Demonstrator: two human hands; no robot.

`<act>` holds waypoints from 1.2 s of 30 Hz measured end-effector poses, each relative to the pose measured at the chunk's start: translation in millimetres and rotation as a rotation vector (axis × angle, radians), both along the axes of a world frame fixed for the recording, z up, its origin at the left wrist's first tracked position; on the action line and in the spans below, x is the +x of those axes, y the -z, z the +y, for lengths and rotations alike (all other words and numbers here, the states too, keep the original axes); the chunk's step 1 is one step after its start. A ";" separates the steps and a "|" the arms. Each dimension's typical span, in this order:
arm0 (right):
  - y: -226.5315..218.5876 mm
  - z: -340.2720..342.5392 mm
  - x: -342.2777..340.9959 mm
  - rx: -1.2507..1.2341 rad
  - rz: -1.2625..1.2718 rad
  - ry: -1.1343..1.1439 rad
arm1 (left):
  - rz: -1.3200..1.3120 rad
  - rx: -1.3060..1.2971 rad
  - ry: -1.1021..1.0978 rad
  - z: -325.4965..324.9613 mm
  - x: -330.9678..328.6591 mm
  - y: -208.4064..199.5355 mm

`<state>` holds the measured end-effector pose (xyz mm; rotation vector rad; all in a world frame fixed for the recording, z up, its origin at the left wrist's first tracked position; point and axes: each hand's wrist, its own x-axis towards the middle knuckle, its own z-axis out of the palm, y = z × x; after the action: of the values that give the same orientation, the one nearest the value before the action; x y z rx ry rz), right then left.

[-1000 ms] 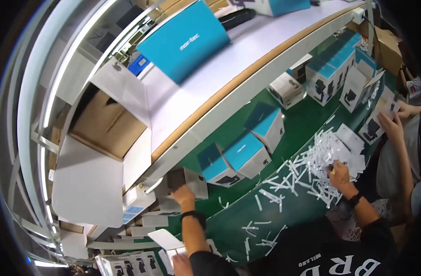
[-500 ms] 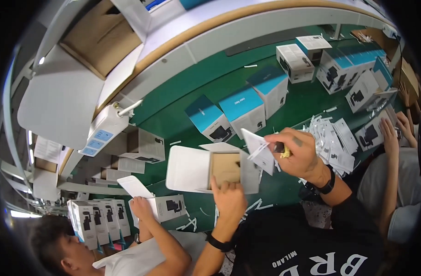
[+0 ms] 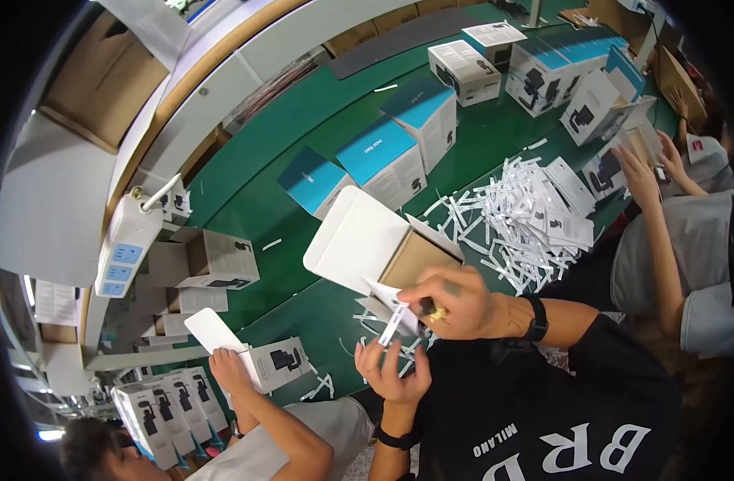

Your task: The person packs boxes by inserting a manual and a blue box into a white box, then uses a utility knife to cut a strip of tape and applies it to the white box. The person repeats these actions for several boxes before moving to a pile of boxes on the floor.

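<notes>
Right hand: The right hand (image 3: 453,305) was closed around a small dark object (image 3: 427,305) that had a yellow part, and it reached in from the right over the near side of the box.
White strip: A narrow white strip (image 3: 393,325) slanted from beside the right hand's fingertips toward the near side; which fingers held it could not be told.
Left hand: The left hand (image 3: 395,373) was turned palm up with its fingers parted and bent, close to the strip's near end; contact between them could not be made out.
Open box: The open white box (image 3: 415,256) was just beyond the right hand, partly hidden by it, with brown cardboard inside and a wide flap (image 3: 351,240) spread to the left.
Strip heap: A loose heap of white strips (image 3: 515,220) lay on the green tabletop (image 3: 481,135), right of the open box.
Blue-topped boxes: 3 blue-topped boxes (image 3: 379,152) stood in a row on the far side of the open box.
Left neighbor: A co-worker's hand (image 3: 231,370) touched a white carton (image 3: 279,361) with a raised flap.
Right neighbor: Another person's hand (image 3: 638,172) rested at a printed box (image 3: 603,172).
Left edge: A white socket strip (image 3: 131,240) with blue outlets was mounted along the shelf.
</notes>
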<state>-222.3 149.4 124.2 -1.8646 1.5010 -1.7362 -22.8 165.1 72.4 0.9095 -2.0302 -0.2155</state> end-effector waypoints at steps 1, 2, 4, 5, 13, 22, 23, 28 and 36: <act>1.4 -1.8 3.5 0.009 0.040 -0.010 | 0.001 0.005 0.013 -2.0 4.0 2.2; 0.5 -5.1 3.9 0.013 0.041 0.004 | 0.010 0.035 0.042 -4.1 8.0 4.4; -3.2 -20.9 -2.3 -0.049 0.110 -0.005 | 0.029 0.090 0.092 -10.0 11.1 9.5; -4.4 -23.2 -2.7 -0.075 0.145 -0.007 | 0.030 0.095 0.103 -9.3 9.1 11.1; 8.7 -17.1 11.5 0.386 0.324 -0.085 | 0.321 0.438 0.114 -20.0 -10.2 20.2; 32.6 53.7 -15.3 0.378 -0.340 0.157 | 0.351 0.537 0.152 -32.1 9.4 32.6; 30.8 51.2 -18.8 0.305 -0.134 0.135 | 0.341 0.509 0.200 -35.8 -4.8 35.3; 3.0 24.0 -9.7 0.270 0.329 0.036 | 0.356 0.449 0.228 -31.3 -15.0 43.7; 75.9 88.5 -85.5 0.470 -0.038 0.393 | 0.354 0.506 0.177 -35.7 -5.8 41.0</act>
<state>-307.8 238.0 48.3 -1.3612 2.1416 -1.3666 -28.6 129.4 31.4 0.9104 -1.7460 -0.9530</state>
